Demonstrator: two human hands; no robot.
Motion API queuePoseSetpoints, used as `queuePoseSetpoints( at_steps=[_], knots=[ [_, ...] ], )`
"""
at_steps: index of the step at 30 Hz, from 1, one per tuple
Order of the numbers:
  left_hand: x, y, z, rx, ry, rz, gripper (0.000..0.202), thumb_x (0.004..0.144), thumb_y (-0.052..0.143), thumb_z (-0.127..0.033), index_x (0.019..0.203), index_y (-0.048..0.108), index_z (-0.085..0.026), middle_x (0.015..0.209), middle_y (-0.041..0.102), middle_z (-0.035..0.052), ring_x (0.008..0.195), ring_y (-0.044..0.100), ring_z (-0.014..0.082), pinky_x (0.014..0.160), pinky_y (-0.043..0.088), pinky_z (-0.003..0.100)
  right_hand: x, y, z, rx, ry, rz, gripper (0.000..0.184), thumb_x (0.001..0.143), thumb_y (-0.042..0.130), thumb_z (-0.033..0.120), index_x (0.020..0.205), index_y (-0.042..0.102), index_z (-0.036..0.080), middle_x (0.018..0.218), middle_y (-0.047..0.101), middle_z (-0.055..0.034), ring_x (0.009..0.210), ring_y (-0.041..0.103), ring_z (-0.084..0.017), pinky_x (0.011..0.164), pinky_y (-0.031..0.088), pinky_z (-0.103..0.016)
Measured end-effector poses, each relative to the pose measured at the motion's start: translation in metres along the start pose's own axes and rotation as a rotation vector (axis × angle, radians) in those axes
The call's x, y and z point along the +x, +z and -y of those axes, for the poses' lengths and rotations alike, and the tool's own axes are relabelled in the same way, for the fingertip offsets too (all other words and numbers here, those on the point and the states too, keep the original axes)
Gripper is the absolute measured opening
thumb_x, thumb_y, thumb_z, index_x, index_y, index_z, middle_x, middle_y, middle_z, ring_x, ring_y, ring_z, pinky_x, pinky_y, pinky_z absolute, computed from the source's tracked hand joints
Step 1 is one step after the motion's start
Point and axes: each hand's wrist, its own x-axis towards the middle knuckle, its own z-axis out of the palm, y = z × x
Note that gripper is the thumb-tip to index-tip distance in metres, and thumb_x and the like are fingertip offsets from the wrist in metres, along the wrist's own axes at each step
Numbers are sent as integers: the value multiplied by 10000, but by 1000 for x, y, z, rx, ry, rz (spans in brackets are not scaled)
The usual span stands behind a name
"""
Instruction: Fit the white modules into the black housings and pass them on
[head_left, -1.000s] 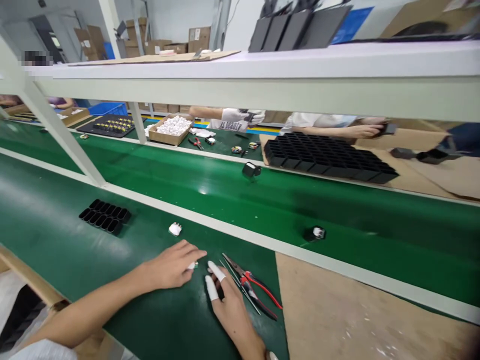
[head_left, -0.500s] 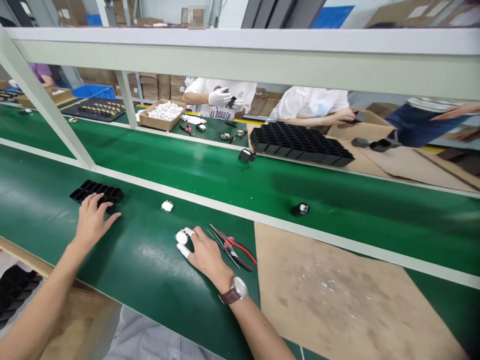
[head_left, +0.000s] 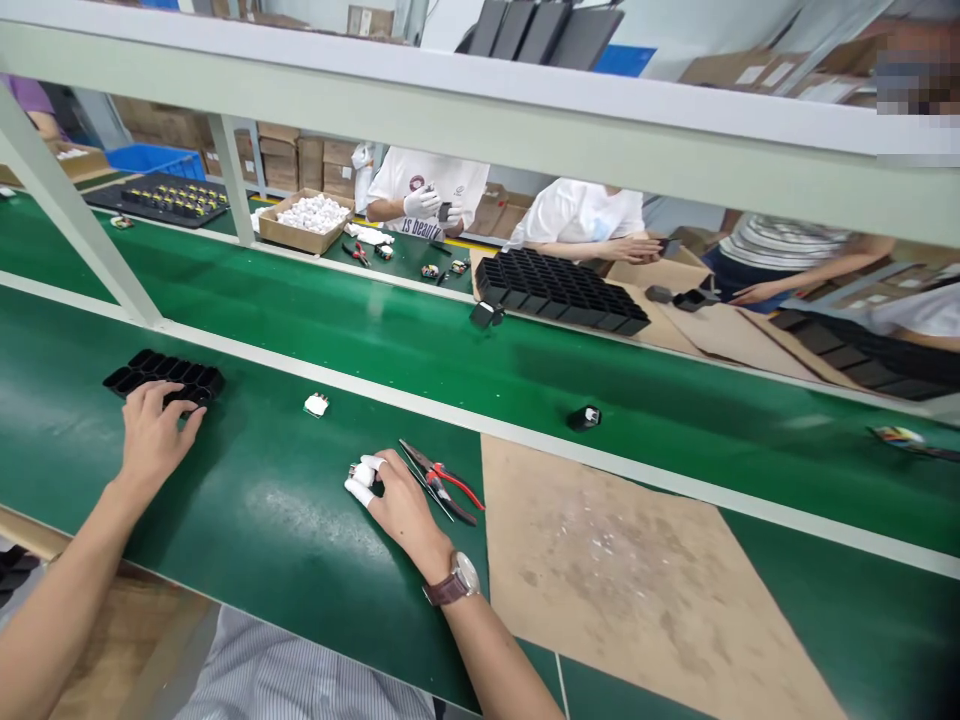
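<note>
left hand [head_left: 154, 435] – unclenched, fingers on black tray [head_left: 161, 370] | right hand [head_left: 397, 500] – cot-tipped fingers over white part [head_left: 360, 470], grip can't tell | pliers [head_left: 442, 483] just beside, green desk [head_left: 277, 520]

Left of pliers [head_left: 442, 483]: the right hand [head_left: 401, 503] lies just beside them, fingertips on a small white piece [head_left: 361, 470].
Further left: bare green mat [head_left: 262, 500], open as far as the left hand [head_left: 154, 435], which covers the black tray [head_left: 161, 368].
Behind-left: loose white part [head_left: 316, 404], room all round.
Right: flat cardboard sheet [head_left: 637, 570].
Behind: low white rail [head_left: 525, 437].
Above: shelf beam [head_left: 480, 115].
</note>
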Motion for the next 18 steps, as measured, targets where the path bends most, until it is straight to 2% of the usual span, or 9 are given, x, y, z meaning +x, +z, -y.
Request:
queuePoseSetpoints(
  at_steps=[2,4,7,10,13,16,18],
  knots=[
    [3,-3,-20,-121,2,8,179,952,681,-363,838,670,-225,1172,684,128,1219,619,382,1026,510,584,-3,-6,-5,47,-21,24,478,945,750,311,1378,590,186,1199,627,-117,1103,660,-274,1008,564,-468],
    [4,-3,-52,-276,14,49,139,943,689,-334,853,667,-231,1166,693,99,1131,672,311,990,557,508,-6,-13,-11,101,-26,62,592,922,766,276,1455,521,193,1256,601,-125,1093,656,-260,995,575,-467],
    [2,5,-111,-554,124,212,149,963,653,-259,826,608,-223,1222,692,78,1112,697,235,962,579,403,-9,-21,-18,161,-1,128,587,919,739,226,1463,518,231,1282,582,-114,969,654,-214,872,613,-415],
    [1,27,-157,-734,190,351,177,979,613,-214,825,526,-218,1274,672,86,1117,701,198,936,577,346,-7,-22,-22,193,9,165,605,927,728,231,1488,504,242,1257,578,-102,905,630,-193,841,611,-396],
    [4,49,-180,-790,220,423,164,980,619,-220,854,514,-218,1259,653,93,1095,695,196,932,575,347,-5,-20,-23,214,8,157,568,963,710,300,1490,509,244,1233,577,-94,891,615,-187,856,602,-393],
    [8,60,-184,-810,179,446,111,979,667,-279,1010,576,-223,1212,637,97,1100,674,216,973,570,388,-3,-17,-23,233,-1,108,469,986,683,309,1435,561,256,1224,583,-88,854,599,-177,840,600,-376],
    [9,61,-183,-849,140,489,327,959,725,-342,1228,574,-234,1259,619,114,1169,651,242,1027,556,420,-3,-16,-22,241,-9,87,421,983,684,293,1392,592,254,1201,588,-82,843,595,-175,829,599,-363]
  ],
)
